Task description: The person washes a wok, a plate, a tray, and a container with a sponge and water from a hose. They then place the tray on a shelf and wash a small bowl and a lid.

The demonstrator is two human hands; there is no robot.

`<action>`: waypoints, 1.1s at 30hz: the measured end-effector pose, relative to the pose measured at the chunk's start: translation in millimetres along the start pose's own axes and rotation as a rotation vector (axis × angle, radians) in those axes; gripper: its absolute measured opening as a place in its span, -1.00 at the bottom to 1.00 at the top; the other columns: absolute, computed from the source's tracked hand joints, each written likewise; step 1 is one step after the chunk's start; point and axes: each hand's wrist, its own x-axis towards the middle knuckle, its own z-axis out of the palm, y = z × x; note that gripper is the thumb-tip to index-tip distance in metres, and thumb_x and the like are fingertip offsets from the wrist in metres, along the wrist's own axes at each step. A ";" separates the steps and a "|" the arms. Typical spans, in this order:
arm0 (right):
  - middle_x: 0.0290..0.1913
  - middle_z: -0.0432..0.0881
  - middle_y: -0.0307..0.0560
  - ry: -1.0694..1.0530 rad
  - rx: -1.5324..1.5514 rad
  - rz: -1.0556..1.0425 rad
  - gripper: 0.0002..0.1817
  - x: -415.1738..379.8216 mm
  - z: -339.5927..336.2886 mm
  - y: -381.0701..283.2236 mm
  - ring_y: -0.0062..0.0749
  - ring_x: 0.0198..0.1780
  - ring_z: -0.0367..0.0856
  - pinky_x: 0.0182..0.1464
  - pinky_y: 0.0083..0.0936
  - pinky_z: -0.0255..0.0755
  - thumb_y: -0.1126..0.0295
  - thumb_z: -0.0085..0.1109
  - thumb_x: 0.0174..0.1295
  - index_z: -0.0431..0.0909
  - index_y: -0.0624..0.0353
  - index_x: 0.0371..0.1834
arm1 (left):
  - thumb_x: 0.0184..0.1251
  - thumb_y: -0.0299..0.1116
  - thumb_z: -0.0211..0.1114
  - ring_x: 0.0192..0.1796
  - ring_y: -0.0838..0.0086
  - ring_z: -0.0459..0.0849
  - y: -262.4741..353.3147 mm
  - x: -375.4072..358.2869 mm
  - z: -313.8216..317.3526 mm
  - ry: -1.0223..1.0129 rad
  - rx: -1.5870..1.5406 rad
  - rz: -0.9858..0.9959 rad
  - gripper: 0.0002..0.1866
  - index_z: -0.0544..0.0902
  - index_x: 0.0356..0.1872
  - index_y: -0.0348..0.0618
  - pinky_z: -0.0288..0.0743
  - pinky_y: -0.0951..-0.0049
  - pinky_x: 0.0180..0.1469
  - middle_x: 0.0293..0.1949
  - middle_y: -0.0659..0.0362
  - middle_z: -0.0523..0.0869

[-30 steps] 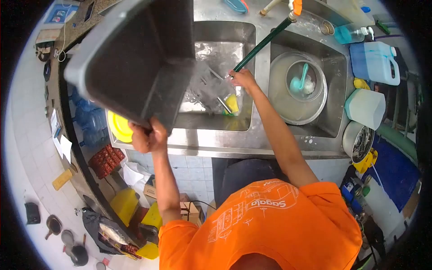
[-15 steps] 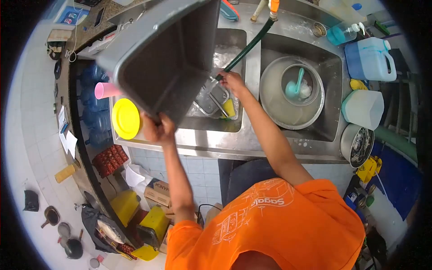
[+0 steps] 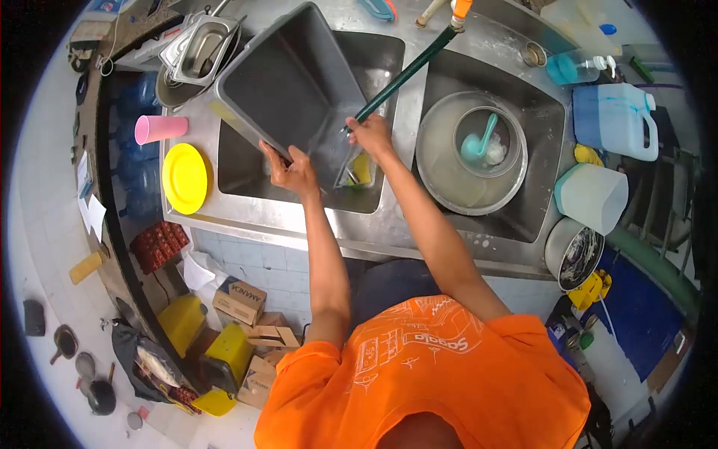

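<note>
My left hand (image 3: 293,170) grips the near rim of a deep grey plastic tub (image 3: 288,86), which is tilted over the left sink basin (image 3: 239,168) with its open side towards me. My right hand (image 3: 370,136) is closed around the end of a green hose (image 3: 407,73), just at the tub's right edge. Water appears to run from the hose end into the tub. Below my hands, a yellow sponge (image 3: 362,169) and part of a metal item lie in the basin. The tub hides the rest of that basin.
The right basin holds a large metal bowl (image 3: 437,176) of cloudy water, with a smaller bowl and a teal scoop (image 3: 488,138) inside. Left of the sink are a yellow plate (image 3: 185,178), a pink cup (image 3: 161,129) and stacked metal pans (image 3: 202,49). Jugs (image 3: 609,120) line the right edge.
The tub has come down from high above the sink to the left basin, uncovering the metal pans. My left hand moved with it. The hose end stays in my right hand.
</note>
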 end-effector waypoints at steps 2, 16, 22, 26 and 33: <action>-0.53 0.60 -0.11 0.048 -0.039 0.004 -0.76 -5.1 3.7 0.4 -0.47 -0.59 0.57 -0.49 -0.51 0.47 0.33 0.30 0.20 0.50 0.29 -0.34 | -0.03 -0.62 0.15 -0.39 0.37 0.73 0.0 4.0 -3.6 0.035 -0.005 0.019 -0.42 0.49 0.17 -0.46 0.53 0.47 -0.37 -0.02 -0.25 0.66; -0.34 0.62 0.00 -0.167 0.507 -0.021 -0.72 53.7 42.5 -43.1 -0.32 -0.29 0.68 -0.13 -0.46 0.61 0.36 0.28 0.23 0.48 0.40 -0.23 | 0.04 -0.70 0.05 -0.07 0.45 0.65 45.5 61.3 -35.5 -0.277 -0.170 -0.327 -0.38 0.33 0.27 -0.55 0.47 0.58 -0.01 0.05 -0.10 0.63; -0.24 0.57 0.02 -0.320 0.769 -0.078 -0.66 68.3 70.0 -76.3 -0.27 -0.22 0.66 0.00 -0.38 0.61 0.38 0.33 0.19 0.45 0.46 -0.21 | -0.06 -0.56 0.19 -0.41 0.50 0.66 -10.9 81.0 -8.3 -0.598 0.116 -0.364 -0.33 0.42 0.25 -0.42 0.52 0.51 -0.28 -0.36 0.05 0.73; -0.26 0.58 0.04 -0.263 0.701 -0.011 -0.69 30.9 63.9 -78.4 -0.30 -0.26 0.66 -0.08 -0.39 0.63 0.39 0.31 0.19 0.47 0.48 -0.25 | -0.17 -0.44 0.25 -0.43 0.25 0.70 -39.1 73.1 27.8 -0.738 0.367 -0.156 -0.29 0.49 0.21 -0.30 0.53 0.34 -0.27 -0.45 -0.07 0.69; -0.27 0.62 0.05 -0.203 0.578 0.027 -0.71 42.5 57.0 -70.3 -0.32 -0.28 0.67 -0.10 -0.42 0.64 0.39 0.28 0.21 0.52 0.48 -0.25 | -0.21 -0.48 0.24 -0.30 0.08 0.71 -16.2 78.6 40.5 -0.919 0.389 -0.135 -0.26 0.46 0.22 -0.37 0.54 0.24 -0.22 -0.37 -0.20 0.68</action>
